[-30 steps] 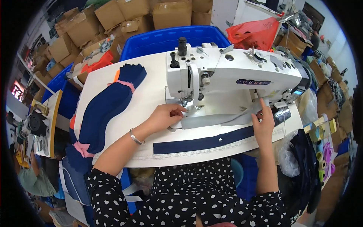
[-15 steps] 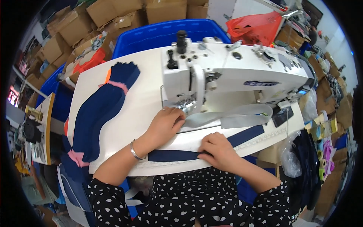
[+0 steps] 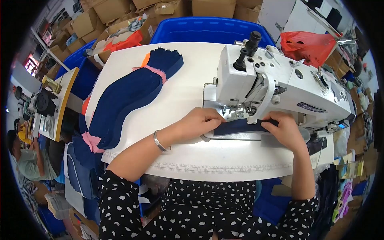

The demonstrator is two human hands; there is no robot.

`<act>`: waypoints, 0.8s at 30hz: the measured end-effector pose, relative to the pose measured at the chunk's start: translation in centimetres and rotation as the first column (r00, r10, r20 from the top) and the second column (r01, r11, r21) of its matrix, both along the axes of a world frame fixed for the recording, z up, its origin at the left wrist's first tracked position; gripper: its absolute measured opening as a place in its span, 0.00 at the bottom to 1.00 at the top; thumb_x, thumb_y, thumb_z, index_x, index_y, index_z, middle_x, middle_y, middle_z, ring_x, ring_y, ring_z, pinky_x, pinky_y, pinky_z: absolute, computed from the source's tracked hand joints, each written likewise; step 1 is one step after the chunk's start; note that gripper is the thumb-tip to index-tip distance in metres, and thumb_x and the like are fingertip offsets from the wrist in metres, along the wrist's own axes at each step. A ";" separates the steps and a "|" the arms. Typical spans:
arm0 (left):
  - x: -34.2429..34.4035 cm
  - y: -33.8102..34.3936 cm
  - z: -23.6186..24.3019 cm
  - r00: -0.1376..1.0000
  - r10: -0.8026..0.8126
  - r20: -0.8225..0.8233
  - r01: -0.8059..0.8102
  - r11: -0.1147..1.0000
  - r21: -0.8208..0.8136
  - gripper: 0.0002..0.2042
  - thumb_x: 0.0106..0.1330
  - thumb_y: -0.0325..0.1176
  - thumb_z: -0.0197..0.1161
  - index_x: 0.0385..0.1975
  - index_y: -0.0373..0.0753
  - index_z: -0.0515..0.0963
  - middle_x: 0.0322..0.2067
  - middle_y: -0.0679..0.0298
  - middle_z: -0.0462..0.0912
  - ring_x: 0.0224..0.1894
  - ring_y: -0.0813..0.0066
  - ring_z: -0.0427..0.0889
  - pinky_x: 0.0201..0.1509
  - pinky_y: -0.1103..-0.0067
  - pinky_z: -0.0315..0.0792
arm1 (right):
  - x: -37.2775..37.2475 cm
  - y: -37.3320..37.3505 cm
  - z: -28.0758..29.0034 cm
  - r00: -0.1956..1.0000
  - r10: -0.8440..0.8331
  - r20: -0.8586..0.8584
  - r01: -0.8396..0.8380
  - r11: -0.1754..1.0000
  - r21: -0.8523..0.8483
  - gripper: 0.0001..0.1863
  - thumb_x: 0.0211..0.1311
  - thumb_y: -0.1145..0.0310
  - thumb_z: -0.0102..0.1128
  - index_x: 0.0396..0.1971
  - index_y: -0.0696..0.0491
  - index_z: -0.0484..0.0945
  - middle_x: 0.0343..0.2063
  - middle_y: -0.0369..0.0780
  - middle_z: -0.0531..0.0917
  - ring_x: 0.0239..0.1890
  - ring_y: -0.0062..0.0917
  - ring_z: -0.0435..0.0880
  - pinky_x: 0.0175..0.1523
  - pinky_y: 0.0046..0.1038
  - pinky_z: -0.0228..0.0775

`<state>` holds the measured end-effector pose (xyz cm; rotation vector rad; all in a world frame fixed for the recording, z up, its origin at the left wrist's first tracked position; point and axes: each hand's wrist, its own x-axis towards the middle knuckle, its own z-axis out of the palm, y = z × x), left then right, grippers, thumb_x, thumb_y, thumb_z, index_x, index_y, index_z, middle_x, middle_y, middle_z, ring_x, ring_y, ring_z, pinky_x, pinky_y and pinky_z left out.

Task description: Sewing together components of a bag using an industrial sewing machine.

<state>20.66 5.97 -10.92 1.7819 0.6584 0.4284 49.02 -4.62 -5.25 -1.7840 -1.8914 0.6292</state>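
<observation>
A navy fabric strip (image 3: 241, 127) lies at the needle area of a white sewing machine (image 3: 236, 80). My left hand (image 3: 200, 123) pinches toward the strip's left end, thumb and forefinger together beside the presser foot. At the other end, my right hand (image 3: 287, 134) grips the strip between thumb and fingers. A pale grey band (image 3: 305, 134) shows behind my right hand; the rest of it is hidden. To the left on the white table (image 3: 176, 100) rests a curved stack of navy pieces (image 3: 124, 94), bound with pink cloth ties (image 3: 156, 72).
A measuring tape (image 3: 216, 168) runs along the table's front edge. Behind the table stands a blue bin (image 3: 200, 30), with cardboard boxes (image 3: 214, 9) beyond. A red plastic bag (image 3: 306, 46) is at the back right. Another person (image 3: 32, 160) sits at the far left.
The view has turned, shifting the table scene rightward. The navy strip has been lifted from the table's front edge to the needle area. My right hand moved up with it.
</observation>
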 end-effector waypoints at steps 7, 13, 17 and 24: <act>0.4 -1.0 -0.2 0.987 0.114 -0.112 -0.113 0.993 0.015 0.11 0.60 0.30 0.70 0.40 0.33 0.83 0.31 0.64 0.83 0.31 0.80 0.78 0.38 0.81 0.72 | -3.7 0.4 -2.7 0.848 -0.012 0.530 -0.127 0.966 0.224 0.09 0.54 0.66 0.66 0.33 0.54 0.81 0.32 0.44 0.82 0.43 0.40 0.81 0.51 0.38 0.71; 0.6 -1.3 -1.0 0.996 0.080 0.028 -0.082 0.994 0.069 0.14 0.60 0.29 0.67 0.46 0.35 0.80 0.29 0.60 0.84 0.30 0.72 0.81 0.38 0.77 0.76 | -6.7 1.5 -4.3 0.925 0.187 0.331 -0.291 0.908 0.300 0.16 0.55 0.65 0.67 0.43 0.55 0.80 0.39 0.44 0.82 0.45 0.41 0.79 0.52 0.43 0.67; 0.5 -1.9 0.5 0.994 0.100 -0.038 -0.098 0.994 0.052 0.16 0.60 0.28 0.66 0.48 0.36 0.75 0.30 0.60 0.84 0.32 0.71 0.82 0.39 0.76 0.77 | -6.6 1.6 -5.8 0.953 0.268 0.140 -0.298 0.908 0.295 0.18 0.56 0.64 0.67 0.46 0.54 0.80 0.40 0.42 0.83 0.47 0.42 0.77 0.52 0.41 0.67; 0.6 -1.5 0.2 0.990 0.137 -0.045 -0.133 0.988 0.074 0.19 0.59 0.29 0.68 0.51 0.38 0.75 0.33 0.65 0.85 0.31 0.79 0.78 0.38 0.81 0.74 | -6.1 1.8 -6.0 0.971 0.234 0.044 -0.238 0.948 0.212 0.13 0.56 0.73 0.69 0.42 0.55 0.81 0.36 0.41 0.83 0.41 0.33 0.83 0.46 0.30 0.75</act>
